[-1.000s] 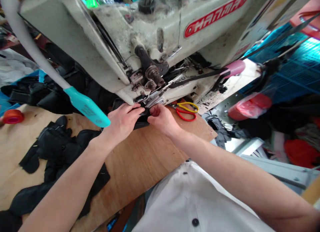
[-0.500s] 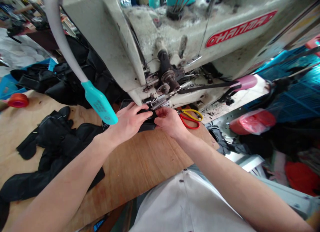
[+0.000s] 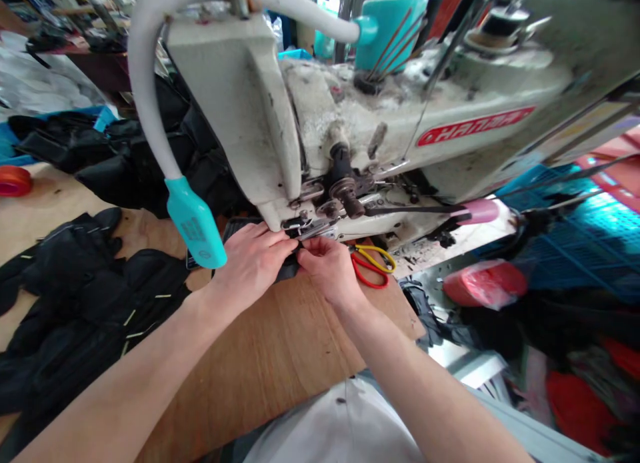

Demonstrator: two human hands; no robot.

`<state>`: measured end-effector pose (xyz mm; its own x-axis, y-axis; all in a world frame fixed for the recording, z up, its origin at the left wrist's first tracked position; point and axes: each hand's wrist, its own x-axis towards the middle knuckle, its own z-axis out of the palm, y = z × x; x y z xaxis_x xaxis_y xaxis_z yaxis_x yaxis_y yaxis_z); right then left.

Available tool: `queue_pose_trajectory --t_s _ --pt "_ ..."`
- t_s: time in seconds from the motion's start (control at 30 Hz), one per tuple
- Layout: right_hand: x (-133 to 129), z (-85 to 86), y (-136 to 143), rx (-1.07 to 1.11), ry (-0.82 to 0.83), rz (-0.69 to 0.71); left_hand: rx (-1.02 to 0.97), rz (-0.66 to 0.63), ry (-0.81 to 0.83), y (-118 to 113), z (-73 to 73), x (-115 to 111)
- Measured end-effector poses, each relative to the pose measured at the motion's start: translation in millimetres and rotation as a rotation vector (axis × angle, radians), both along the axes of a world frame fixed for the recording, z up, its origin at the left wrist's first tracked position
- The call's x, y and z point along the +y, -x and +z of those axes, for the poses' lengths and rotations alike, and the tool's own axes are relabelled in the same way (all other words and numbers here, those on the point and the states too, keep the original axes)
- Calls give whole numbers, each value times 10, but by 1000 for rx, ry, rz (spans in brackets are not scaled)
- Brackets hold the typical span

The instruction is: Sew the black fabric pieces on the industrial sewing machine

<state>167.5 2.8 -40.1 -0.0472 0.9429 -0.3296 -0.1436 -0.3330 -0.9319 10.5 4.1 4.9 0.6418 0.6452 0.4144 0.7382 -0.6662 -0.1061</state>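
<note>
Two bare hands meet at the needle end of a grimy sewing machine (image 3: 230, 103); the left hand (image 3: 255, 253) lies over a black piece (image 3: 288, 270) beneath the needle area, its grip impossible to tell; the right hand (image 3: 327, 266) pinches that piece's near edge; a turquoise lamp head (image 3: 195, 223) hangs beside the left wrist, crowding that side; red-and-yellow-handled scissors (image 3: 370, 266) lie just right of the right hand; black fabric parts (image 3: 90, 283) cover the wooden tabletop (image 3: 250, 343) at left, near an orange-red roll (image 3: 14, 181).
</note>
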Motion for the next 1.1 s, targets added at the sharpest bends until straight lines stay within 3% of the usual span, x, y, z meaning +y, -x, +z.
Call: queue_pose_trajectory --t_s 0.27,0.5,0.8,0.9,1.1 --pt "5 -24 16 -90 3 -39 62 128 20 -124 27 -50" --pt "-28 -20 74 -165 -20 -93 198 440 112 -191 104 -137" --pt "-143 -77 348 -248 -80 -254 200 371 258 -213 163 -137" --pt "-148 -91 264 -283 -132 -194 158 336 269 -181 144 -139" --pt "-53 64 -35 -412 -92 93 91 369 242 -166 104 -125"
